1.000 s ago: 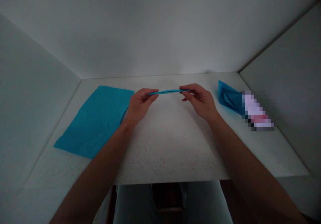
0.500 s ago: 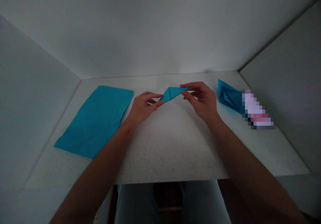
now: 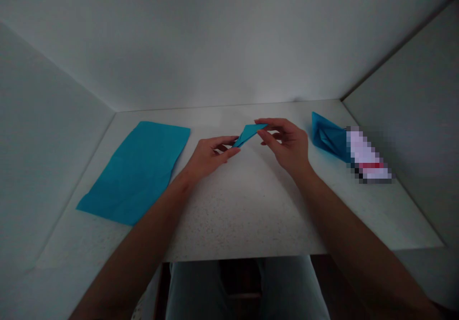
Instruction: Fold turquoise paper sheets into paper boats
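A small folded piece of blue paper [image 3: 248, 133] hangs above the middle of the white table [image 3: 244, 215], tilted with its right end higher. My left hand [image 3: 211, 156] pinches its lower left tip between thumb and fingers. My right hand [image 3: 287, 143] pinches its upper right tip, with the other fingers curled. Both forearms reach in from the near edge.
A flat sheet of blue paper [image 3: 138, 169] lies on the table at the left. A folded blue paper shape [image 3: 328, 136] sits at the right by a blurred pink and white object [image 3: 366, 161]. White walls close the table in at the back and both sides.
The folded paper was held level and edge-on; it has since turned and tilted, its left end dropping as my left hand moved down and towards me. My right hand stayed put.
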Demonstrator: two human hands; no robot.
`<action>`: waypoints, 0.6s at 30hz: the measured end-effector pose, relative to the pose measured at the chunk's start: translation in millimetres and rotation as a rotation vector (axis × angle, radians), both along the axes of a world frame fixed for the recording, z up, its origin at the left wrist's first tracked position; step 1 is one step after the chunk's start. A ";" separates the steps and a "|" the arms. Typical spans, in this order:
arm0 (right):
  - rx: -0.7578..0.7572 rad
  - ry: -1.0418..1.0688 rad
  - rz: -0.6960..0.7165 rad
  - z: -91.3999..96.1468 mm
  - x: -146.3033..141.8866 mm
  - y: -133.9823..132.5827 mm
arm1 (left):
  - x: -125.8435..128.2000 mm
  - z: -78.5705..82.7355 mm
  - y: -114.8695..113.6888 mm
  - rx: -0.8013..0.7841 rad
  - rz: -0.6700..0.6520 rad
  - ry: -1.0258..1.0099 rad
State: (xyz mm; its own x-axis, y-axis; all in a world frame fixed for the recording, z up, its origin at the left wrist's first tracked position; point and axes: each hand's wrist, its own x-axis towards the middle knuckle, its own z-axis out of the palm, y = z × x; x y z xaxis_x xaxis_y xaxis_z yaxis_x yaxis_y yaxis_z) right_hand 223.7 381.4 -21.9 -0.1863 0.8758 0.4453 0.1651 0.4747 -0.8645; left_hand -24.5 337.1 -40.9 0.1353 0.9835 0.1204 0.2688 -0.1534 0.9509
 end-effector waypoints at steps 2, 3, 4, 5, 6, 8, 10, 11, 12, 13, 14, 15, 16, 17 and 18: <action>0.005 -0.012 -0.018 0.3 0.8 0.3 | 0.3 0.3 0.0 0.011 0.017 0.000; 0.011 -0.018 -0.024 0.5 1.0 0.4 | 0.5 0.7 -0.2 0.016 0.029 0.003; 0.018 -0.024 -0.027 0.7 1.1 0.3 | 0.7 1.1 -0.4 0.020 0.041 0.005; 0.028 -0.031 -0.028 0.9 1.1 0.2 | 1.0 1.5 -0.7 0.022 0.050 0.007; 0.037 -0.038 -0.026 1.1 1.1 -0.1 | 1.1 1.8 -1.0 0.022 0.056 0.010; 0.052 -0.054 -0.019 1.5 0.9 -0.8 | 1.4 2.0 -1.4 0.028 0.064 0.018; 0.063 -0.075 -0.009 1.9 0.3 -1.9 | 1.7 2.2 -1.7 0.048 0.074 0.026; 0.068 -0.085 -0.003 2.1 -0.3 -2.7 | 1.9 2.5 -2.0 0.065 0.076 0.033; 0.073 -0.093 0.003 2.3 -1.1 -3.5 | 2.2 3.0 -2.3 0.088 0.074 0.040; 0.077 -0.097 0.010 2.4 -2.2 -4.5 | 2.6 3.7 -2.7 0.113 0.069 0.048; 0.078 -0.097 0.017 2.4 -3.5 -5.6 | 3.0 4.6 -3.1 0.139 0.064 0.056; 0.075 -0.094 0.023 2.2 -4.9 -6.8 | 3.6 5.3 -3.5 0.164 0.059 0.066; 0.069 -0.088 0.030 1.9 -6.5 -8.1 | 4.3 5.9 -3.8 0.185 0.054 0.073; 0.059 -0.081 0.039 1.3 -8.1 -9.4 | 4.9 6.3 -4.0 0.199 0.049 0.076; 0.049 -0.074 0.049 0.4 -9.6 -10.5 | 5.5 6.3 -4.1 0.211 0.043 0.075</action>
